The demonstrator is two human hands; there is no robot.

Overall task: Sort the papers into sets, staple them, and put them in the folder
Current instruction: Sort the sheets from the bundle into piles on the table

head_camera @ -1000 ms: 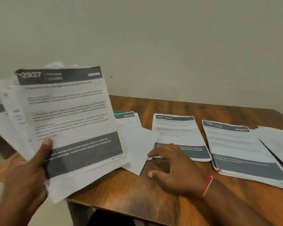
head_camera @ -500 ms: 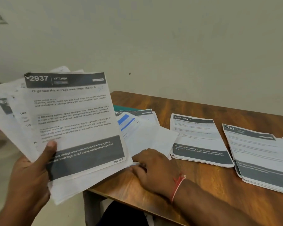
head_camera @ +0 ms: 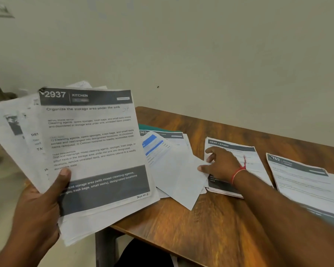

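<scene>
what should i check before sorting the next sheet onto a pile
1. Left hand grips the fanned stack, 2937 kitchen sheet on top: ok.
2. Right hand free for a sheet: cannot tell; its fingers lie on the desk/study pile.
3. The desk/study pile and 762 pile apart: ok.
4. Loose white sheet squared up: not ok, it lies askew over the 363 pile.
5. Green folder clear: not ok, papers cover most of it.
6. Stapler at hand: cannot tell, none in view.

The sheets [head_camera: 89, 143] are printed white with dark grey bands; the table [head_camera: 210, 218] is grained brown; at their three o'clock, a folder [head_camera: 152, 127] is coloured green.
</scene>
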